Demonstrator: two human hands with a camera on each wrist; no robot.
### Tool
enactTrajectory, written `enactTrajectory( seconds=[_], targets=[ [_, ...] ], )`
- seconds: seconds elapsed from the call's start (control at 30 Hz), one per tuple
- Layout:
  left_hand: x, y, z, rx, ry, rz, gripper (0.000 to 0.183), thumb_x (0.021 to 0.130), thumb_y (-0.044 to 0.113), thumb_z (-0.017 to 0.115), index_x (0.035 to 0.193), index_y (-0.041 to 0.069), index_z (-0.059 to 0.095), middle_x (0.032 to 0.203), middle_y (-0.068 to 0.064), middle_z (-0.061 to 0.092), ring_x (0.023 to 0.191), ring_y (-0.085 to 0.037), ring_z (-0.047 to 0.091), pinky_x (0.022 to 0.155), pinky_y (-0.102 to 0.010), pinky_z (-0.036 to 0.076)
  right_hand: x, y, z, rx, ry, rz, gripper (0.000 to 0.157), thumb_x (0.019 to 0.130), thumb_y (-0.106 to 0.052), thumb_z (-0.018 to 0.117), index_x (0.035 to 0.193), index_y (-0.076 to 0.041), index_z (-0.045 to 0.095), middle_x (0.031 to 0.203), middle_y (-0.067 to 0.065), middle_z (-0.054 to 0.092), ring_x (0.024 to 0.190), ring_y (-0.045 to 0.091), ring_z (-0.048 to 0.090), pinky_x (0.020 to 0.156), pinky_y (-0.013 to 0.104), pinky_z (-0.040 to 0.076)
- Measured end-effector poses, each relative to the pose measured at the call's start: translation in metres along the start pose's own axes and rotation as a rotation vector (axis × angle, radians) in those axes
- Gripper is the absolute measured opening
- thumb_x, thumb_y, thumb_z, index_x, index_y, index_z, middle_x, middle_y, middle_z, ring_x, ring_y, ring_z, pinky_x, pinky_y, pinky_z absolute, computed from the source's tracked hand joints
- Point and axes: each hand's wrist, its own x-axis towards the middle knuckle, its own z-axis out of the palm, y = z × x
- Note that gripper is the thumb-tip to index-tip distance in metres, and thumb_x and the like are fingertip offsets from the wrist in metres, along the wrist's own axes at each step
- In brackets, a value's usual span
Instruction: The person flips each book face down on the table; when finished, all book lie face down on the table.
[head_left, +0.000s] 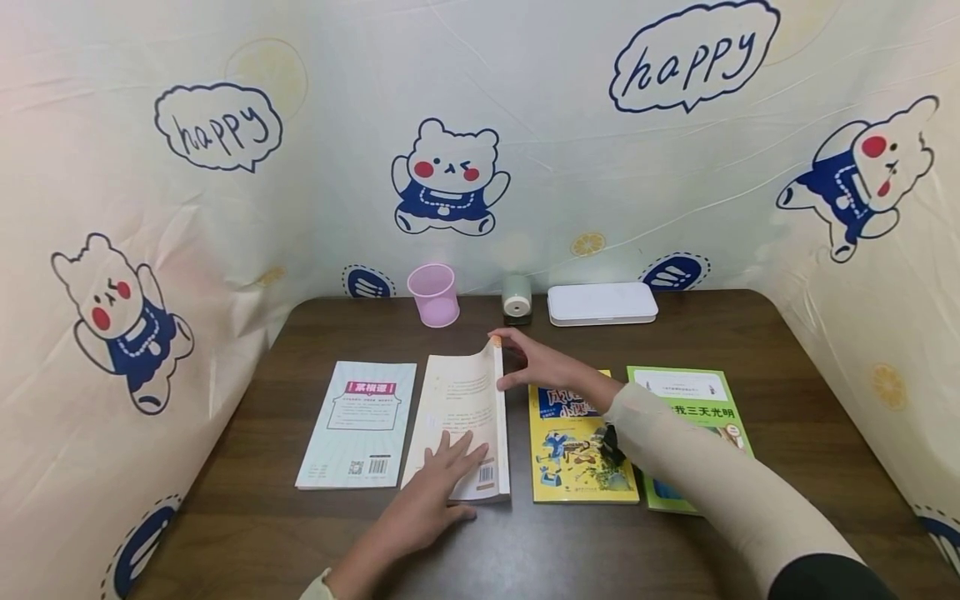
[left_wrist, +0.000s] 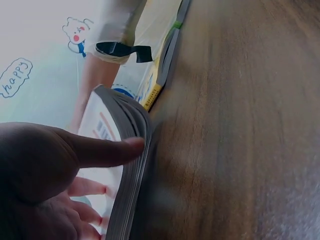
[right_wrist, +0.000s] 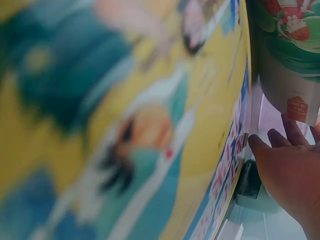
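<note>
A cream book point(head_left: 461, 408) lies back cover up, its right side raised and its upper right corner bent upward. My right hand point(head_left: 543, 362) grips that corner, index finger at the top and thumb at the right edge. Spread over the book's lower part, my left hand point(head_left: 431, 496) rests with fairly straight fingers on the cover. Its thumb point(left_wrist: 107, 152) lies across the page edges in the left wrist view. From the right wrist view, the fingers of the right hand point(right_wrist: 290, 165) meet the book's corner beside an orange label point(right_wrist: 297, 109).
A pale blue book point(head_left: 358, 425) lies to the left. On the right are a yellow book point(head_left: 577, 454) and a green book point(head_left: 693, 400), partly under my right arm. Along the back stand a pink cup point(head_left: 435, 296), a small green device point(head_left: 517, 297) and a white case point(head_left: 602, 303).
</note>
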Motion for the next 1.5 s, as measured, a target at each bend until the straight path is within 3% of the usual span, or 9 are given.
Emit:
enactTrajectory(
  seconds=[0.23,0.57,0.77,0.9,1.13,1.5],
  targets=[
    [0.0,0.0,0.001,0.066,-0.008,0.014,0.075,0.089,0.011,0.08,0.156,0.019,0.047,0.168,-0.012,0.03,0.155,-0.047,0.016,0.121,-0.068,0.019,-0.003,0.004,-0.005,-0.108,0.0,0.034,0.094,0.086,-0.037,0.085,0.161,-0.024,0.03,0.161,0.006,0.041,0.152,0.029,0.033,0.122,0.056,0.031],
    [0.002,0.006,0.008,0.158,0.013,0.027,0.067,0.092,0.012,0.076,0.154,0.016,0.051,0.165,-0.017,0.035,0.151,-0.053,0.022,0.118,-0.07,0.025,-0.008,0.011,-0.01,-0.213,-0.015,0.108,0.099,0.086,-0.043,0.084,0.163,-0.014,0.029,0.163,0.012,0.039,0.15,0.032,0.036,0.121,0.056,0.032],
    [0.005,0.013,0.012,0.206,0.007,0.015,0.062,0.095,0.014,0.073,0.153,0.016,0.053,0.164,-0.019,0.036,0.15,-0.054,0.023,0.116,-0.071,0.028,-0.01,0.01,-0.015,-0.213,-0.054,0.131,0.095,0.086,-0.041,0.085,0.161,-0.014,0.034,0.158,0.011,0.044,0.132,0.029,0.051,0.115,0.051,0.04],
    [0.005,0.016,0.015,0.234,0.011,0.006,0.06,0.095,0.017,0.073,0.152,0.018,0.054,0.163,-0.018,0.038,0.15,-0.053,0.024,0.116,-0.069,0.03,-0.01,0.012,-0.019,-0.227,-0.084,0.135,0.091,0.085,-0.039,0.086,0.158,-0.014,0.037,0.155,0.011,0.046,0.124,0.028,0.053,0.113,0.049,0.041],
    [0.004,0.017,0.019,0.279,0.022,-0.014,0.06,0.095,0.02,0.074,0.151,0.022,0.055,0.164,-0.013,0.039,0.151,-0.05,0.026,0.119,-0.064,0.03,-0.009,0.016,-0.021,-0.27,-0.103,0.126,0.091,0.085,-0.042,0.086,0.157,-0.013,0.038,0.155,0.011,0.046,0.128,0.028,0.052,0.114,0.051,0.039],
    [-0.003,0.014,0.016,0.326,0.068,0.021,0.057,0.095,0.023,0.075,0.149,0.022,0.058,0.162,-0.014,0.041,0.15,-0.049,0.031,0.117,-0.063,0.034,-0.003,0.021,-0.016,-0.402,-0.114,0.083,0.093,0.084,-0.046,0.085,0.158,-0.013,0.04,0.161,0.01,0.041,0.144,0.028,0.041,0.117,0.051,0.037]
  ],
)
